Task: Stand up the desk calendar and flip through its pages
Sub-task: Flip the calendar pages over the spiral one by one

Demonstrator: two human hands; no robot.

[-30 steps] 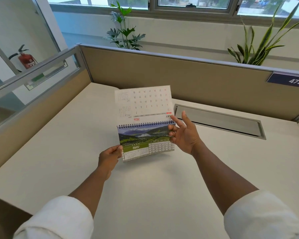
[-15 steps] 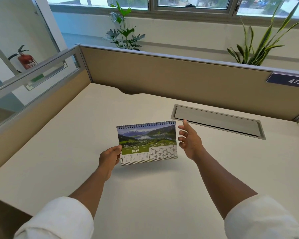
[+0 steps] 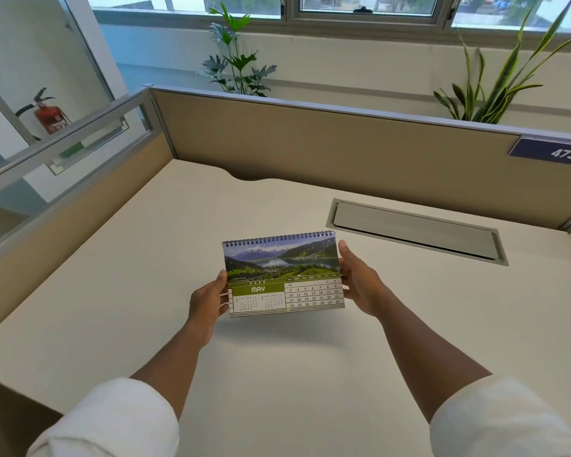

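The desk calendar point(image 3: 282, 275) is spiral-bound along its top edge and shows the May 2026 page, with a mountain lake photo above a green month band and a date grid. It is upright and facing me, above the cream desk point(image 3: 145, 275), with a soft shadow under it. My left hand point(image 3: 208, 300) grips its lower left edge, thumb on the front. My right hand point(image 3: 360, 285) holds its right edge, thumb near the upper corner. The calendar's back and base are hidden.
A grey cable tray lid point(image 3: 416, 230) is set into the desk behind my right hand. Tan partition walls point(image 3: 310, 150) close the desk at the back and left. Plants point(image 3: 234, 61) and a window stand beyond, and a nameplate point(image 3: 554, 153) reads 473.
The raised page has gone over the spiral to the back, leaving May in front. My right hand has let go of that page and closed on the calendar's right edge.
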